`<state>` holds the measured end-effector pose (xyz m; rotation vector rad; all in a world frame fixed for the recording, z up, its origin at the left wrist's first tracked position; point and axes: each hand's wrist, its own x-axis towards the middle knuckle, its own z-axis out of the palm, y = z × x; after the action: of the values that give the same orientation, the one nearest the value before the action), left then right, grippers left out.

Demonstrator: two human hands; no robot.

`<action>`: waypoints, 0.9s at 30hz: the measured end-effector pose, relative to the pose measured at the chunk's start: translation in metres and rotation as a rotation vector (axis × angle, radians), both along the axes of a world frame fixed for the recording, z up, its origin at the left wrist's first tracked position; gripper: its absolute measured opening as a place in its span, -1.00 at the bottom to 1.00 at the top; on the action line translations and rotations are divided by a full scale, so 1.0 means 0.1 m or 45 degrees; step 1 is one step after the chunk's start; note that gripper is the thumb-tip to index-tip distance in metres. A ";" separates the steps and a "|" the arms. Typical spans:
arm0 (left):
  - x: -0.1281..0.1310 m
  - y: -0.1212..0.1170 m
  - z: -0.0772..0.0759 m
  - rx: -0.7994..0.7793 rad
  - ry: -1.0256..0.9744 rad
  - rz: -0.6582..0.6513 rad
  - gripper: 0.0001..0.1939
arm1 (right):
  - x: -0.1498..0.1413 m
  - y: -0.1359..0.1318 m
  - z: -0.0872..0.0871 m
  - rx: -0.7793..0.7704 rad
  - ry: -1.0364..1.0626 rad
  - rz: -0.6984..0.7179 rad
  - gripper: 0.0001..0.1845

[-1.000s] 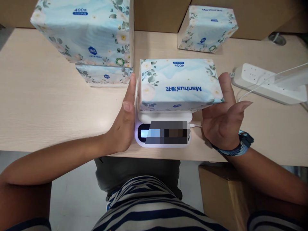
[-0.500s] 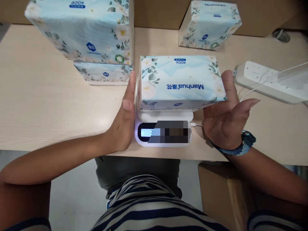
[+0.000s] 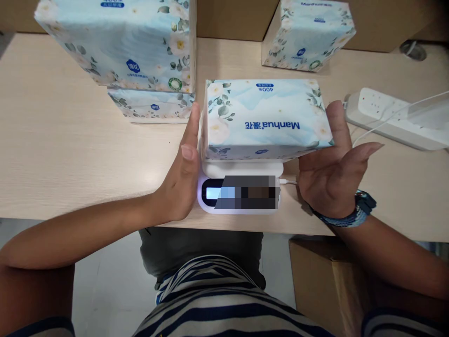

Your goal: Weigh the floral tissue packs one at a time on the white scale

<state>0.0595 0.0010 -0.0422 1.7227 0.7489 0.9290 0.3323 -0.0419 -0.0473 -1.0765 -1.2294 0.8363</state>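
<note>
A pack of tissues (image 3: 268, 117) with a blue floral wrapper lies on a white digital scale (image 3: 242, 169), its printing upside down to me. Part of the scale's lit display is blurred out. Along the left side of the scale and pack, my left hand (image 3: 184, 173) stands on edge with straight fingers. My right hand (image 3: 329, 173) is at the pack's right end, palm turned up and thumb spread outward. Its fingers reach beside the pack's corner, and some are hidden under it. Neither hand is closed around the pack.
Stacked tissue packs (image 3: 122, 51) stand at the back left, and another tissue pack (image 3: 308, 40) at the back right. A white power strip (image 3: 382, 110) with cables lies on the right of the table (image 3: 87, 154). Cardboard boxes (image 3: 231, 18) line the back; another cardboard box (image 3: 315, 271) sits below.
</note>
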 end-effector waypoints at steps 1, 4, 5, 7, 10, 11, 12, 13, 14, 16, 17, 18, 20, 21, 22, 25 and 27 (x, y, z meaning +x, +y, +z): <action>0.00 0.00 0.00 -0.011 -0.015 -0.003 -0.16 | -0.02 -0.01 0.02 -0.017 0.011 -0.013 -0.28; 0.01 0.00 0.00 -0.030 -0.034 -0.003 -0.16 | -0.05 -0.03 0.05 -0.019 0.023 -0.009 -0.30; 0.01 0.00 0.01 -0.034 -0.031 0.004 -0.15 | -0.05 -0.03 0.04 -0.014 0.025 0.000 -0.33; 0.02 0.00 0.03 -0.044 -0.022 0.014 -0.14 | -0.04 -0.03 0.03 -0.001 0.039 0.017 -0.38; 0.02 -0.01 0.04 -0.049 -0.016 0.023 -0.14 | -0.03 -0.03 0.03 -0.001 0.049 0.016 -0.39; 0.02 -0.02 0.05 -0.048 -0.014 0.025 -0.14 | -0.04 -0.03 0.03 -0.012 0.038 -0.001 -0.35; 0.02 -0.02 0.05 -0.047 -0.012 0.027 -0.14 | -0.04 -0.03 0.03 -0.025 0.023 -0.023 -0.31; 0.02 -0.02 0.04 -0.049 -0.011 0.028 -0.14 | -0.05 -0.03 0.04 -0.038 0.010 -0.045 -0.26; 0.01 -0.02 0.04 -0.056 -0.012 0.025 -0.13 | -0.05 -0.03 0.04 -0.046 0.003 -0.061 -0.23; 0.01 -0.02 0.04 -0.076 -0.019 0.011 -0.13 | -0.06 -0.02 0.05 -0.043 0.014 -0.055 -0.23; 0.01 -0.03 0.04 -0.084 -0.027 0.006 -0.12 | -0.06 -0.02 0.05 -0.032 0.024 -0.039 -0.25; 0.02 -0.03 0.05 -0.088 -0.034 0.005 -0.13 | -0.06 -0.02 0.05 -0.024 0.031 -0.026 -0.27; 0.02 -0.02 0.05 -0.084 -0.036 0.004 -0.14 | -0.06 -0.02 0.05 -0.016 0.031 -0.019 -0.28; 0.02 -0.02 0.06 -0.077 -0.036 0.001 -0.15 | -0.06 -0.02 0.05 -0.018 0.027 -0.029 -0.28; 0.02 -0.02 0.06 -0.069 -0.039 -0.007 -0.16 | -0.06 -0.02 0.05 -0.021 0.020 -0.037 -0.28; 0.02 -0.01 0.03 -0.054 -0.074 -0.042 -0.19 | -0.06 -0.02 0.04 -0.003 0.010 -0.021 -0.32; 0.00 0.00 0.01 -0.068 -0.100 -0.037 -0.19 | -0.07 -0.03 0.02 0.026 0.018 -0.038 -0.38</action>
<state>0.0594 0.0008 -0.0412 1.6371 0.6893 0.9435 0.3257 -0.0449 -0.0454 -1.0684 -1.2051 0.8051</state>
